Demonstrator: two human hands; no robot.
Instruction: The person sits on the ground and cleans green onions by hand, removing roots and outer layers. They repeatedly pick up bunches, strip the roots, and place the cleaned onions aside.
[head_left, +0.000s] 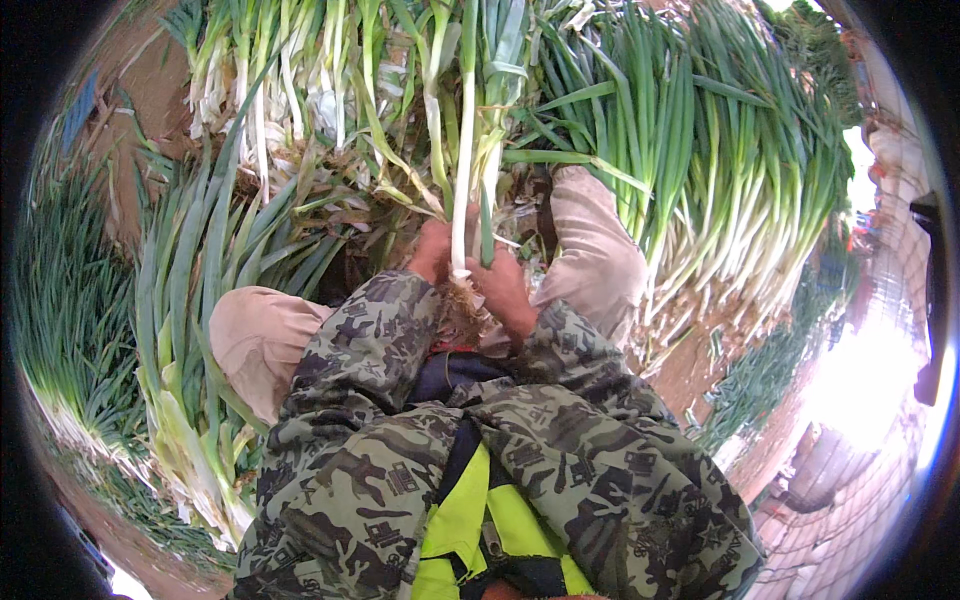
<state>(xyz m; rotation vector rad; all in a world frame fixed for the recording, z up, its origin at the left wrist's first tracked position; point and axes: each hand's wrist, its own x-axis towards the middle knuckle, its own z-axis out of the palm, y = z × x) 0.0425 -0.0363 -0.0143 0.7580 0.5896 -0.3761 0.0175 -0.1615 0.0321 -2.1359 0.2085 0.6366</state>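
Observation:
A long Welsh onion stands before me with its white shaft down and its green top away from me. My left hand is closed about the lower shaft, with its fingers partly hidden behind the stalk. Close to the root end, my right hand is curled on the same onion, and a short green leaf rises beside its thumb. Brown roots hang below the hands, over my lap. Just beyond, another onion with a yellowing leaf rises behind the held one.
Trimmed white-stemmed onions lie ahead. A big heap of onions is on the right, past my knee. Large leafy onions lie beside my other knee. Peeled leaf scraps cover the ground between.

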